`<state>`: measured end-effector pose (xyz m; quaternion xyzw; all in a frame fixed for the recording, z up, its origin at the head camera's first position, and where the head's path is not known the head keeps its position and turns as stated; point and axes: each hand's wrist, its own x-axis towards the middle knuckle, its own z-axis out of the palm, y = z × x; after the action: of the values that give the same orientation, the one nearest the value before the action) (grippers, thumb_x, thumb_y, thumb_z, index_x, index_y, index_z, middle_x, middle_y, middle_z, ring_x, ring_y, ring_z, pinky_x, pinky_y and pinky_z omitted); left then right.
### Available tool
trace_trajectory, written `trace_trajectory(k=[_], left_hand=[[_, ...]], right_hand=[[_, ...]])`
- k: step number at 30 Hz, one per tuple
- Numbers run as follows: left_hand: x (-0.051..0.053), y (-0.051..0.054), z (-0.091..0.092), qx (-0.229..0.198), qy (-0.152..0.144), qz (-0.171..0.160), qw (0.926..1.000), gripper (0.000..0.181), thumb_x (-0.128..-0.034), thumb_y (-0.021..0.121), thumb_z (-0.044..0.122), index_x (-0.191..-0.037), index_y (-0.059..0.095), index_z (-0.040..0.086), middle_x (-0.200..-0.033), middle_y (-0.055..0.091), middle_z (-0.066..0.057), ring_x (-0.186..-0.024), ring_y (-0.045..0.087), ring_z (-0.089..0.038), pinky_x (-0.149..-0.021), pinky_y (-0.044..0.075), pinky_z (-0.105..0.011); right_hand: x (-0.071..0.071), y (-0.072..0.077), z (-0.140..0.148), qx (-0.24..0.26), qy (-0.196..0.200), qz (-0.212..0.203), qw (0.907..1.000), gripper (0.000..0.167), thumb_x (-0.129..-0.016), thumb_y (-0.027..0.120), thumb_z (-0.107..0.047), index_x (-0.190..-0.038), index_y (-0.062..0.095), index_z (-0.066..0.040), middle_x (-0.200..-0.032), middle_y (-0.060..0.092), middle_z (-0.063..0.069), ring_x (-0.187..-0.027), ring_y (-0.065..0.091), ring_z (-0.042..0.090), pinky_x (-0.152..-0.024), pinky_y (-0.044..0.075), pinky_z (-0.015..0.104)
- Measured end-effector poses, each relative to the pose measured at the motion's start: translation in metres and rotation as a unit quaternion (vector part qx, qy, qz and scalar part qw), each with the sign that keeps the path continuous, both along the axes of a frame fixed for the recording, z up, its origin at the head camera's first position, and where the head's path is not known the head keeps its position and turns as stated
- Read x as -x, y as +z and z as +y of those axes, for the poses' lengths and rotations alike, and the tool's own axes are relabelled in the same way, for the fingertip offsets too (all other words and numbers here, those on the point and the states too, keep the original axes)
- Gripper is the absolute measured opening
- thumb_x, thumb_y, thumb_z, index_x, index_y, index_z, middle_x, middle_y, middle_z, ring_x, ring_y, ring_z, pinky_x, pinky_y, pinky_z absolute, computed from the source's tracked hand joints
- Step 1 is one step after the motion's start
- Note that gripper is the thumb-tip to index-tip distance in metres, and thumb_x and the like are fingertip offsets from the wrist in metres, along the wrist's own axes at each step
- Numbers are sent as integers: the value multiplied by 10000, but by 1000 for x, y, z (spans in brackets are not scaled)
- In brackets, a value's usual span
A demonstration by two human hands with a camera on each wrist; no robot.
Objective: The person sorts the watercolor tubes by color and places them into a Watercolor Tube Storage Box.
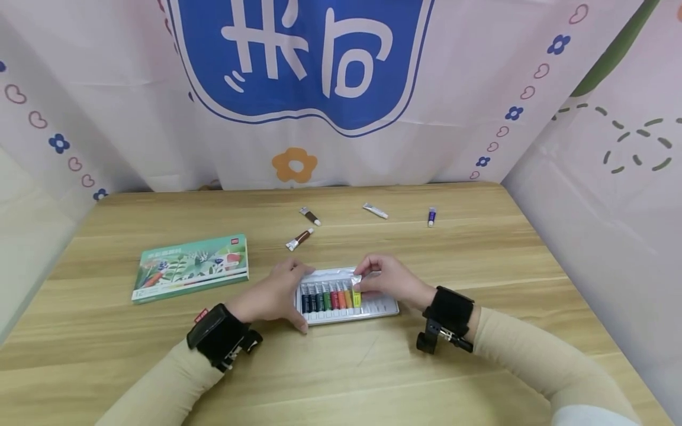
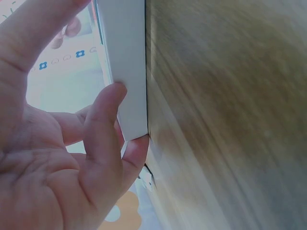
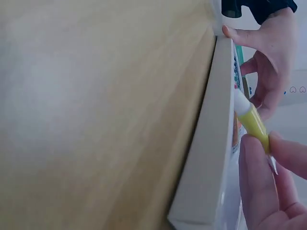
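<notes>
A white tray (image 1: 385, 306) lies on the table with a row of small paint tubes (image 1: 327, 300) in its left and middle part, from dark blues through green and red to orange. My left hand (image 1: 276, 294) grips the tray's left end, thumb at the near edge and fingers towards the far edge. In the left wrist view its fingers touch the tray's white side wall (image 2: 125, 62). My right hand (image 1: 391, 279) pinches a yellow paint tube (image 3: 254, 123) by its silver end. This tube is tilted, its white cap low over the tray near the row's right end.
A green paint box (image 1: 192, 266) lies to the left of the tray. Beyond the tray are a dark brown tube (image 1: 311, 216), a reddish-brown tube (image 1: 300, 239), a white tube (image 1: 375, 210) and a violet tube (image 1: 431, 217). A printed cloth (image 1: 341, 157) hangs behind the table.
</notes>
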<state>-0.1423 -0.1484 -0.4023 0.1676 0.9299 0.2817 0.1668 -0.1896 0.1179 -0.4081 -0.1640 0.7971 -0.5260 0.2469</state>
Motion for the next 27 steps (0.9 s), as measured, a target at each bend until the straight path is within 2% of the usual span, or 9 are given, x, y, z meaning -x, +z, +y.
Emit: trace_trajectory(k=[2,5,9,13,20,27], left_hand=[[0,0,0,6,-2,20,10000,1148,-518,1026,269,-1470,469,-46,-1429,412,-273,-1303,421,-433,-1083,425,-595],[-1,0,1,19,9,8,10000,1151,-513,1026,268,-1470,468,-46,-1436,408,-277,-1310,417,-444,-1082,426,-598],[-1,-1,1,18,23,-22,10000,1143,-520,1024,262,-1472,470,-40,-1440,405,-274,-1313,417,-437,-1084,424,-595],[-1,-1,1,17,12,-33,10000,1136,-526,1023,262,-1472,471,-39,-1440,405,-271,-1313,418,-428,-1090,418,-592],[1,-1,0,38,-1,19,10000,1161,-504,1027,274,-1470,469,-47,-1425,417,-270,-1299,429,-436,-1081,428,-595],[2,-1,0,48,19,-1,10000,1188,-488,1026,296,-1476,461,-45,-1434,411,-275,-1311,418,-448,-1086,420,-600]], right_hand=[[1,-2,0,-125,32,75,9999,184,-866,774,-11,-1025,680,-19,-1020,643,71,-958,630,194,-846,575,324],[2,-2,1,-522,220,571,9968,193,-854,802,-53,-1032,727,-46,-1036,685,33,-953,634,171,-873,540,328],[2,-1,2,-1061,582,1261,9846,236,-846,833,-104,-1073,777,-68,-1036,698,6,-886,620,142,-814,541,315],[0,2,3,-1418,863,1694,9715,287,-843,845,-129,-1118,790,-71,-1000,657,-11,-826,560,135,-728,500,275],[-6,10,1,-1807,1465,2175,9479,257,-835,851,-132,-1083,803,-84,-1012,683,-32,-831,595,88,-731,537,248],[-2,17,-5,-2279,1825,2449,9245,243,-816,872,-168,-1040,811,-97,-951,685,-54,-795,603,63,-718,528,242]])
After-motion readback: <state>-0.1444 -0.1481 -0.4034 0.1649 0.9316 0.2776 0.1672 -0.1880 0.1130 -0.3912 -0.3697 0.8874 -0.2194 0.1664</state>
